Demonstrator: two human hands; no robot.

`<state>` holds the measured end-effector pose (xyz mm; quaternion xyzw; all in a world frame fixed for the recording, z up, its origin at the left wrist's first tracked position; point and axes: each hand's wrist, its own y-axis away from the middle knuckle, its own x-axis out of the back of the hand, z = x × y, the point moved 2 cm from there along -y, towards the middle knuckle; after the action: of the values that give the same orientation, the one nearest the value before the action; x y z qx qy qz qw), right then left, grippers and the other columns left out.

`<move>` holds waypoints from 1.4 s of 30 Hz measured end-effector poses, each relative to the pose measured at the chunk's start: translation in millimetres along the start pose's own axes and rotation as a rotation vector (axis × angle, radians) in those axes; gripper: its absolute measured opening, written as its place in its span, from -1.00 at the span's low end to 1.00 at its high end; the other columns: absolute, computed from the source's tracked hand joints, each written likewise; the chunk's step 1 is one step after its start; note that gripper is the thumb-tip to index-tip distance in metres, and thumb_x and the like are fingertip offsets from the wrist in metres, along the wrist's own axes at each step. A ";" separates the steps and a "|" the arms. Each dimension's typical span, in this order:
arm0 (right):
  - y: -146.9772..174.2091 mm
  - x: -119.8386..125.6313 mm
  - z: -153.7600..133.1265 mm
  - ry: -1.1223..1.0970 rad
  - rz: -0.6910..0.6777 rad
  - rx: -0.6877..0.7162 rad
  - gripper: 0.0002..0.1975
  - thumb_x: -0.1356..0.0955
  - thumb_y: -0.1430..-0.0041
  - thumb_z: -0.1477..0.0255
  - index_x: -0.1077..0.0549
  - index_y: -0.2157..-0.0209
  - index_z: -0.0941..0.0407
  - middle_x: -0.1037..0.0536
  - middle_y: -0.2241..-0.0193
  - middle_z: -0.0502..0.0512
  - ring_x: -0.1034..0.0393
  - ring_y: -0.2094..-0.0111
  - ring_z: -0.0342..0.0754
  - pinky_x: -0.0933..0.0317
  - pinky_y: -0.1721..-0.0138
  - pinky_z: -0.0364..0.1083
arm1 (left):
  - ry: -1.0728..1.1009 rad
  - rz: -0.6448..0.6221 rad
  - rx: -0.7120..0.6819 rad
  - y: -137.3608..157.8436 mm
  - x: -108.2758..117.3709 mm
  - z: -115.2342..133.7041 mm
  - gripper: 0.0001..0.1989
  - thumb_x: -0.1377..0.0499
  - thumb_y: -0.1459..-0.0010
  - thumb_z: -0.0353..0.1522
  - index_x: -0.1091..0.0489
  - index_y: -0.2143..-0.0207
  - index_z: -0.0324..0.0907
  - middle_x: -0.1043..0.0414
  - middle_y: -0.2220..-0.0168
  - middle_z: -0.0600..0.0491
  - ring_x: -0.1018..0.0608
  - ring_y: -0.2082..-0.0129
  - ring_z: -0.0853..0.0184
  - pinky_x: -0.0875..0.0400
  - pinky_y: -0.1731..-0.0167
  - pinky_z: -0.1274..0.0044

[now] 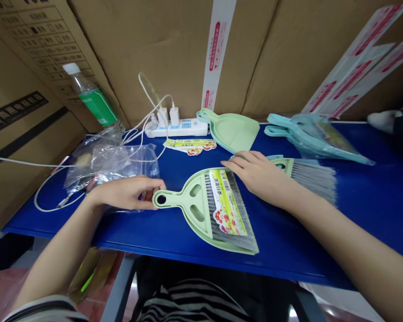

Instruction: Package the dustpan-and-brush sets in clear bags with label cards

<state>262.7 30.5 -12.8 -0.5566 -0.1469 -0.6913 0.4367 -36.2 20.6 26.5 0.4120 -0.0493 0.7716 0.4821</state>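
Observation:
A light-green dustpan lies on the blue table with a matching hand brush nested in it. Across the brush's grey bristles sits a printed card label. My left hand is closed, pinching the end of the stacked handles between thumb and fingers. Stretched over the far side of the pan, my right hand has its fingertips at the rim by the label; its thumb is hidden. Partly under that hand and wrist is another green brush with grey bristles.
Behind lie a stacked green dustpan, bagged blue dustpans and loose card labels. A white power strip with cables, clear plastic bags and a green-labelled bottle stand left. Cardboard walls the back.

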 end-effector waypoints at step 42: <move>-4.0 3.9 -5.6 -0.034 0.044 0.009 -0.71 -0.14 -0.29 0.61 -0.41 0.40 0.15 -0.47 0.53 0.10 -0.33 0.41 0.01 -0.07 0.31 -0.08 | -0.290 0.217 0.166 -12.4 -1.3 -4.6 -0.71 0.15 -0.29 -0.24 -0.18 0.45 -0.14 -0.25 0.56 0.15 -0.32 0.56 0.39 -0.12 0.48 0.54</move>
<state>256.1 27.2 -10.1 -0.5693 -0.1452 -0.6714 0.4518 -29.0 28.4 18.6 0.5492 -0.0987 0.7532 0.3483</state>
